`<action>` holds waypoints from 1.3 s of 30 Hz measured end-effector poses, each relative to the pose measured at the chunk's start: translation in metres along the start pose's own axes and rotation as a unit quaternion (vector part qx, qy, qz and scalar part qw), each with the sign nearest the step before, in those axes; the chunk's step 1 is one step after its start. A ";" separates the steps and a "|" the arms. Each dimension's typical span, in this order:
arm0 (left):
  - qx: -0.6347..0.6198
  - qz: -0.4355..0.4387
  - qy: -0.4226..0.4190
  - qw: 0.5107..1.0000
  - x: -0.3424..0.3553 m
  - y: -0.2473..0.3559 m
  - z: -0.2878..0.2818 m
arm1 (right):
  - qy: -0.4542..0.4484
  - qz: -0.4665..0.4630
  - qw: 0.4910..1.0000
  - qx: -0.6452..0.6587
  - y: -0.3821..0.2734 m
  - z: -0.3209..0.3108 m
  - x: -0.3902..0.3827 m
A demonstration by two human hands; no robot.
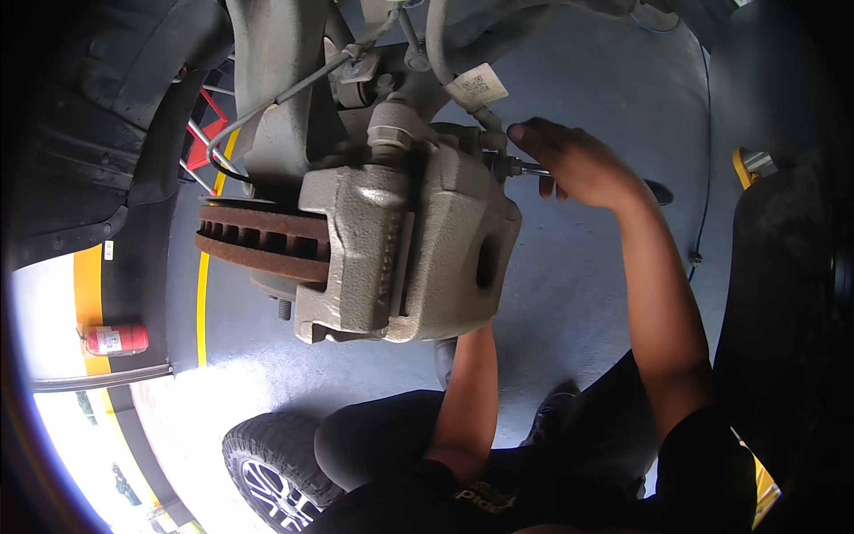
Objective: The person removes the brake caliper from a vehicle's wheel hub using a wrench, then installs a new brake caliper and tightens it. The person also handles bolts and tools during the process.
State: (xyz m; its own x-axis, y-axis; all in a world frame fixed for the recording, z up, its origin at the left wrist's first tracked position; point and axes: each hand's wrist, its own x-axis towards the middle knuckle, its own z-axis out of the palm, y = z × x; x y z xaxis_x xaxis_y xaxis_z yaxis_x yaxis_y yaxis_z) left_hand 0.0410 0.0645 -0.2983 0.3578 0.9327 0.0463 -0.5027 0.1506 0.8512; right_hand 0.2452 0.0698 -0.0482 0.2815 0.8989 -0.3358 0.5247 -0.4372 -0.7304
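Note:
A grey cast brake caliper (454,240) sits over a rusty vented brake disc (262,242). My right hand (578,160) is at the caliper's right side, its fingers curled round a shiny metal tool (532,168). That tool's shaft meets a bolt fitting (505,166) on the caliper's back; my palm hides most of the rest. From below, my left forearm (474,374) reaches up behind the caliper, which hides the hand and its fingers. A brake hose (438,44) with a pale tag (478,86) hangs just above the fitting.
A thin cable (298,89) crosses the grey suspension part (276,133) above the disc. Dark wheel-arch lining (80,116) is at the left. Lower left lies a wheel with its tyre (280,472). Farther off are a red fire extinguisher (116,339) and a red stand (206,142).

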 end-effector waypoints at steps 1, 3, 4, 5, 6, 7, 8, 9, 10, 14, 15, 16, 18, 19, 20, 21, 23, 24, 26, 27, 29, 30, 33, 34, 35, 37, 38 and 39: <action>0.017 0.012 0.006 1.000 0.000 0.001 0.000 | 0.057 -0.054 0.994 -0.070 0.000 0.008 -0.003; -0.019 -0.004 -0.039 0.999 0.002 0.036 0.104 | 0.205 -0.119 0.946 -0.222 0.030 0.003 -0.012; -0.130 -0.062 -0.071 0.987 -0.002 0.033 0.128 | 0.185 -0.105 0.972 -0.099 0.049 0.000 -0.010; -0.212 -0.098 -0.060 0.970 -0.011 0.037 0.120 | 0.122 -0.120 0.984 0.046 0.063 0.027 0.015; -0.312 -0.147 -0.070 0.936 -0.016 0.038 0.130 | 0.078 -0.114 0.975 0.174 0.083 0.039 0.028; -0.378 -0.176 -0.079 0.905 -0.021 0.041 0.145 | 0.029 -0.107 0.976 0.188 0.113 0.052 0.039; -0.352 -0.172 -0.078 0.917 -0.022 0.040 0.147 | -0.022 -0.102 0.973 0.205 0.134 0.062 0.046; -0.322 -0.160 -0.069 0.931 -0.019 0.040 0.140 | -0.028 -0.078 0.978 0.193 0.120 0.060 0.044; -0.289 -0.147 -0.056 0.944 -0.017 0.040 0.131 | -0.048 -0.075 0.982 0.168 0.096 0.048 0.042; 0.013 0.006 -0.010 1.000 0.005 0.031 0.082 | -0.031 -0.132 0.989 -0.052 0.045 0.009 0.018; 0.120 0.060 -0.023 0.991 0.014 0.037 0.072 | -0.014 -0.092 0.993 -0.069 0.028 -0.002 0.006; 0.225 0.113 -0.035 0.967 0.019 0.039 0.067 | 0.003 -0.052 0.995 -0.086 0.019 -0.007 0.000; 0.053 0.036 -0.041 0.997 0.010 0.031 0.071 | 0.045 -0.065 0.992 -0.094 0.036 0.017 0.014; -0.058 -0.012 -0.031 0.998 0.001 0.026 0.082 | 0.059 -0.066 0.993 -0.081 0.032 0.029 0.011; -0.188 -0.081 -0.053 0.978 -0.006 0.018 0.117 | 0.105 -0.041 0.991 -0.078 0.042 0.017 -0.002; -0.260 -0.115 -0.064 0.956 -0.013 0.030 0.129 | 0.094 -0.108 0.987 0.073 0.070 0.045 0.020; -0.300 -0.140 -0.064 0.941 -0.017 0.035 0.141 | -0.008 -0.058 0.969 0.240 0.104 0.061 0.037; -0.320 -0.152 -0.062 0.933 -0.017 0.034 0.145 | -0.008 -0.079 0.970 0.231 0.111 0.062 0.042; -0.188 -0.080 -0.046 0.978 -0.007 0.024 0.109 | -0.038 -0.063 0.972 0.222 0.073 0.045 0.033; -0.122 -0.050 -0.042 0.990 -0.003 0.020 0.093 | -0.026 -0.134 0.982 0.134 0.062 0.032 0.029; 0.081 0.029 -0.052 0.995 0.010 0.031 0.075 | -0.025 -0.048 0.998 0.034 0.038 -0.001 0.009; 0.182 0.071 -0.057 0.979 0.015 0.035 0.069 | -0.009 -0.028 0.999 0.013 0.032 -0.008 0.007; -0.018 0.003 -0.019 1.000 0.003 0.029 0.078 | 0.060 -0.059 0.993 -0.083 0.022 0.013 0.000; -0.138 -0.033 -0.025 0.990 -0.003 0.025 0.097 | 0.075 -0.079 0.986 -0.126 0.040 0.026 0.009; -0.203 -0.070 -0.039 0.976 -0.008 0.027 0.114 | 0.029 -0.081 0.996 -0.011 0.059 0.036 0.020; -0.327 -0.142 -0.064 0.932 -0.015 0.037 0.139 | -0.023 -0.061 0.990 0.123 0.082 0.045 0.030; -0.304 -0.131 -0.070 0.941 -0.017 0.035 0.137 | -0.030 -0.040 0.989 0.142 0.088 0.049 0.030; -0.281 -0.111 -0.078 0.950 -0.014 0.033 0.133 | -0.047 -0.039 0.988 0.139 0.082 0.042 0.033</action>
State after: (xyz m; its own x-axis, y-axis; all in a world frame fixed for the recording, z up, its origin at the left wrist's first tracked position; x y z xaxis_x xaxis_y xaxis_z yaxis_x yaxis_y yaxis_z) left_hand 0.1242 0.0130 -0.2013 0.5947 0.8039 0.0114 -0.7258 0.5307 0.4378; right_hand 0.2637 0.0649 -0.1444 0.1655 0.9340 -0.3167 0.2971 -0.3534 -0.8870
